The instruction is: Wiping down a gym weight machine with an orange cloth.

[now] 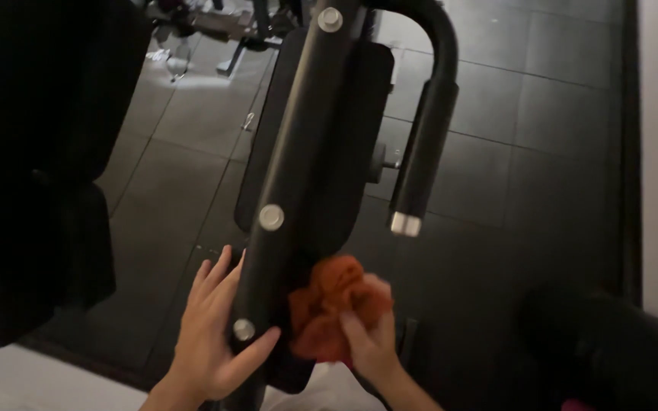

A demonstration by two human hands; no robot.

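Two bare hands work low in the view, on either side of a slanting black metal bar (287, 164) of a gym machine. The left hand (211, 335) lies open against the bar's left edge, palm turned toward it, fingers spread and pointing up, the thumb hooked across the front of the bar just below a round silver bolt head (244, 329). It steadies the bar rather than closing around it. The right hand (371, 342) comes up from the lower edge with the wrist bent, its fingers curled and bunched into a crumpled orange-red cloth (336, 304), which it grips and presses against the dark padded panel (344, 137) just right of the bar. The cloth looks soft and loosely wadded, with deep folds. The bar is smooth and faintly glossy, studded with two more silver bolt heads higher up. To the right, a curved black tube ends in a foam-like cylindrical grip (424, 144) with a silver end cap. Below lies a floor of large dark matt rubber tiles (557, 114) with thin seams.
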